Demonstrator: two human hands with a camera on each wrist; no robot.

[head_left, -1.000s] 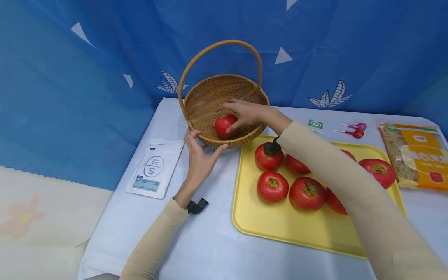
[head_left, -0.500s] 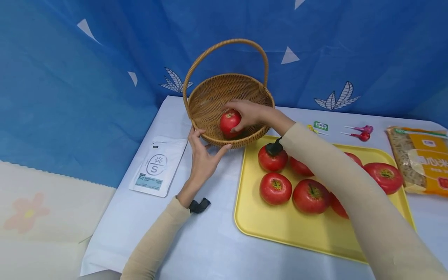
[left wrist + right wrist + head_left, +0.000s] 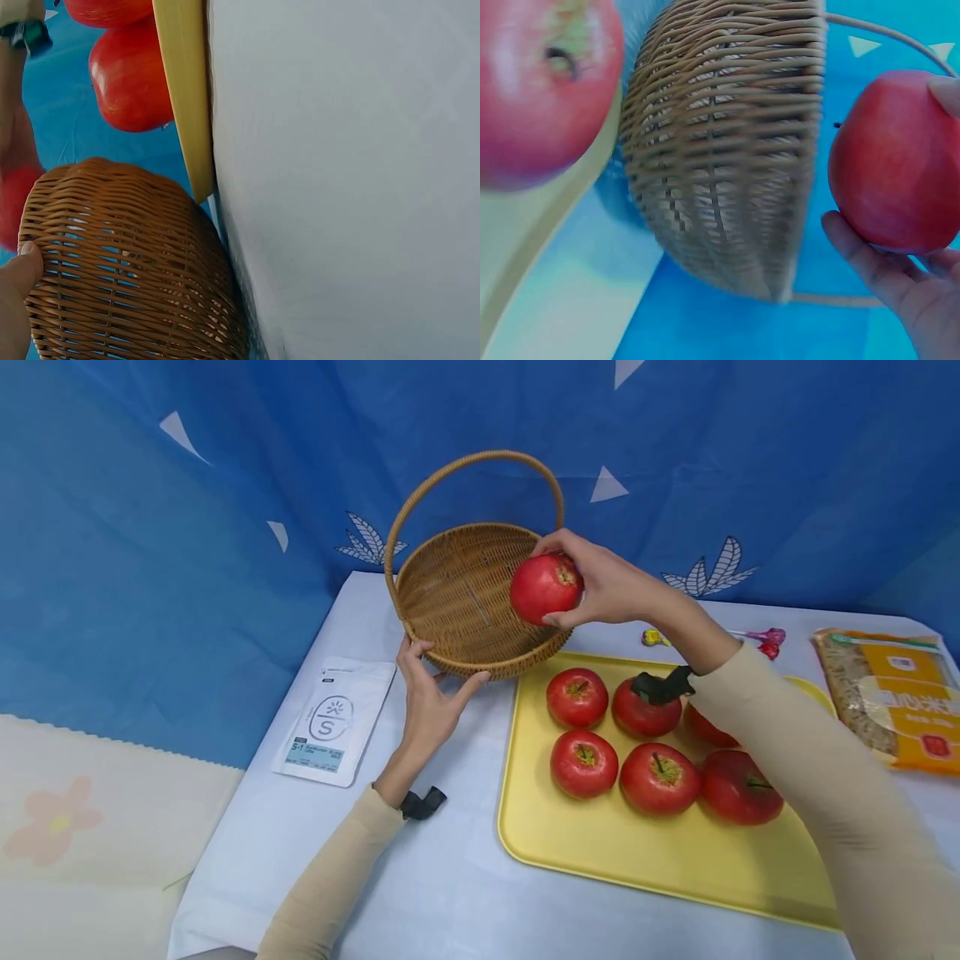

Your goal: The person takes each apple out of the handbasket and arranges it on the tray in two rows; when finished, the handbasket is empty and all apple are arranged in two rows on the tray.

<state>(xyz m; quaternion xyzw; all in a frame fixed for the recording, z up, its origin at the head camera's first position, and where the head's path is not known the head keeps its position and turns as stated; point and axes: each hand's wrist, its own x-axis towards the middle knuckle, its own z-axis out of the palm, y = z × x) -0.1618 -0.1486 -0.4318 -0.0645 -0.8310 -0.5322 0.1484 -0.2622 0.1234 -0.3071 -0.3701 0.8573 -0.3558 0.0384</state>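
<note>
A round wicker basket with a tall arched handle stands at the back of the table, tipped toward me. My left hand holds its near left rim, and in the left wrist view the thumb presses on that rim. Over the basket's right edge, my right hand grips a red apple between thumb and fingers. The right wrist view shows this apple raised beside the basket's open side. Inside the basket only bare weave shows.
A yellow tray bearing several red apples lies to the right, partly under my right sleeve. A white pouch is at the left. Lollipops and a bag of noodles lie at the back right.
My right hand has closed round the apple inside the basket, then lifted it up and rightward to the basket's right edge. The left hand has kept its hold on the rim.
</note>
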